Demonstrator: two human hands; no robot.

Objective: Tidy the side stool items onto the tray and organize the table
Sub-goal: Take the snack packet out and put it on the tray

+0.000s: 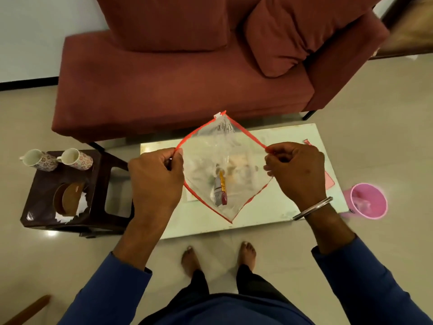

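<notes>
I hold a clear zip bag with a red rim open over the glass table. My left hand pinches its left edge and my right hand pinches its right edge. A small wrapper packet lies inside the bag. On the dark side stool at the left stand two floral mugs, a brown plate and torn white paper. Through the bag the table items look blurred.
A red sofa stands behind the table. A pink bin sits on the floor at the table's right end. A pink card and a small red wrapper lie on the table's right side. My bare feet stand in front of the table.
</notes>
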